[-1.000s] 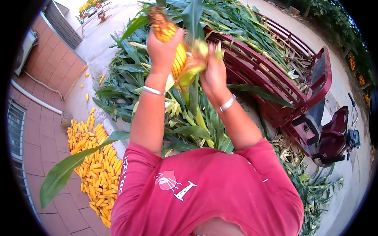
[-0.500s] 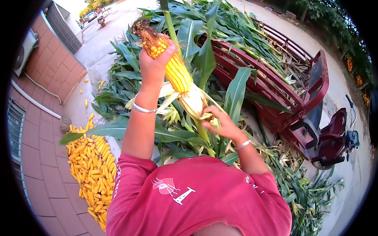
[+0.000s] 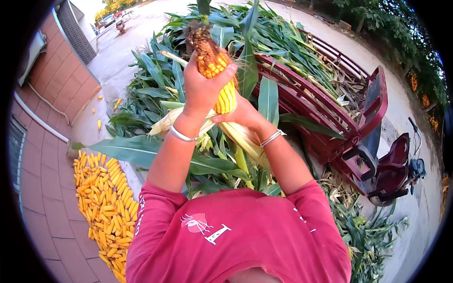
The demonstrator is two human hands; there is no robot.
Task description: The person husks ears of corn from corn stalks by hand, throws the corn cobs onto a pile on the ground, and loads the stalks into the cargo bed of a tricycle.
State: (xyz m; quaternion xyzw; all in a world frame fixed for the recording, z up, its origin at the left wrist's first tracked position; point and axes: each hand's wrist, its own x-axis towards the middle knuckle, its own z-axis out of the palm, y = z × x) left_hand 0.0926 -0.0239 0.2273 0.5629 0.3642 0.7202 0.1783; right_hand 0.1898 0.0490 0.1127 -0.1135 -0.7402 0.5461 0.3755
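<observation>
My left hand (image 3: 203, 87) is wrapped round the upper part of a yellow corn cob (image 3: 225, 98), whose tip carries brown silk. Against the cob's lower end, my right hand (image 3: 243, 113) is closed, its fingers partly hidden behind the cob. Pale husk leaves (image 3: 240, 137) are peeled down below the cob and hang under my right hand. A green stalk with long leaves (image 3: 137, 150) runs behind both hands and forearms.
Husked cobs (image 3: 106, 203) lie heaped on the ground at the left, beside a tiled wall (image 3: 47, 179). Cut corn stalks (image 3: 155, 89) are piled ahead. At the right stands a dark red three-wheeled cart (image 3: 325, 127) loaded with more stalks.
My right hand has moved up from the lower husk to the base of the cob. The husk has been pulled further down, and the cob is more upright in my left hand.
</observation>
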